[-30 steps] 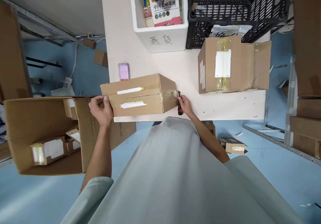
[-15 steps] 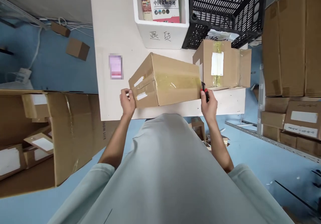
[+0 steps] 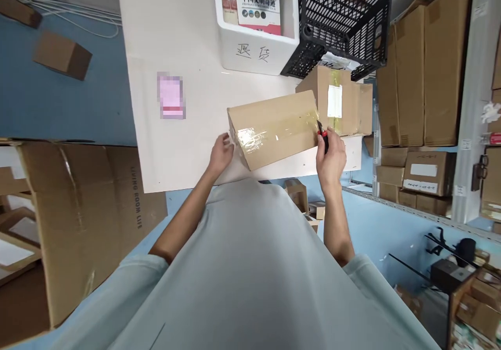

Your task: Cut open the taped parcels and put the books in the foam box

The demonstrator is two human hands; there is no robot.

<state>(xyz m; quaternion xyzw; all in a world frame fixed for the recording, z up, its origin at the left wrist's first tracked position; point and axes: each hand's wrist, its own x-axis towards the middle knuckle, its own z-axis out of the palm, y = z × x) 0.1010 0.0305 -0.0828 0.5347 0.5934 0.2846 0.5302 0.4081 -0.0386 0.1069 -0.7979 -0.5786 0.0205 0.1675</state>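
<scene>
Taped, rectangular brown cardboard box (image 3: 274,125) on the white desk (image 3: 183,154) here.
The right hand (image 3: 332,156) grips a slim black-and-red knife (image 3: 325,142) by its right end; the left hand (image 3: 222,155), loosely open, is at the other.

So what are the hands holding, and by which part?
The right hand holds a utility knife by its handle. The left hand is at the left end of the taped box; whether it grips is unclear.

Brown carton (image 3: 274,111) (yellowish tape (image 3: 252,139)), red-and-black knife (image 3: 324,138), white table (image 3: 176,151), black latticed crate (image 3: 309,52)
</scene>
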